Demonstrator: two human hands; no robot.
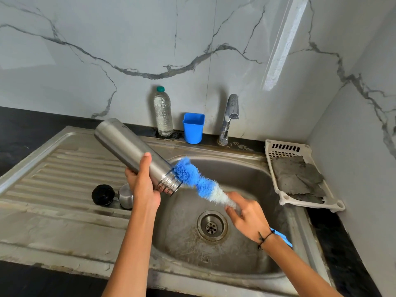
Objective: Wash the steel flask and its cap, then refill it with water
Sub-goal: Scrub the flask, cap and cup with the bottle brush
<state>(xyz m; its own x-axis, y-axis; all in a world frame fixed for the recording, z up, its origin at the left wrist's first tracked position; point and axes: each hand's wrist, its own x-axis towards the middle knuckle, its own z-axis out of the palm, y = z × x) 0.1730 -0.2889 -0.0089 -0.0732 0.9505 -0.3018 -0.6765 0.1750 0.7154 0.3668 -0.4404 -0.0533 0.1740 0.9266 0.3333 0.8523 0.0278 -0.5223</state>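
Steel flask (128, 147) tilted above sink (246, 179), mouth down-right, clamped in left hand (142, 184). Blue-white bottle brush (198, 182) at the mouth, gripped by right hand (248, 215). Cap pieces (113, 195) on drainboard (53, 168).

Flask (128, 146): brushed steel, satin sheen, smooth; threaded neck brighter, more polished.
Brush (197, 181): soft synthetic bristles, fluffy, blue with a white band, matt.
Stopper (103, 195): black plastic, ribbed, slight gloss.
Cap (125, 196): polished steel, mirror-like.
Sink (252, 181): stainless steel, dull, scratched, stained with scale around the drain (212, 226); ridged draining board equally dull.
Tap (230, 116): chromed metal, glossy, spotted.
Bottle (163, 114): clear ribbed plastic, green plastic lid.
Cup (193, 127): blue plastic, smooth, semi-matt.
Basket (287, 147): off-white plastic, slotted, matt.
Cloths (297, 179): grey, coarse, matt.
Wall (128, 39): marble-look panel, smooth, glossy.
Counter (19, 125): black, dull.
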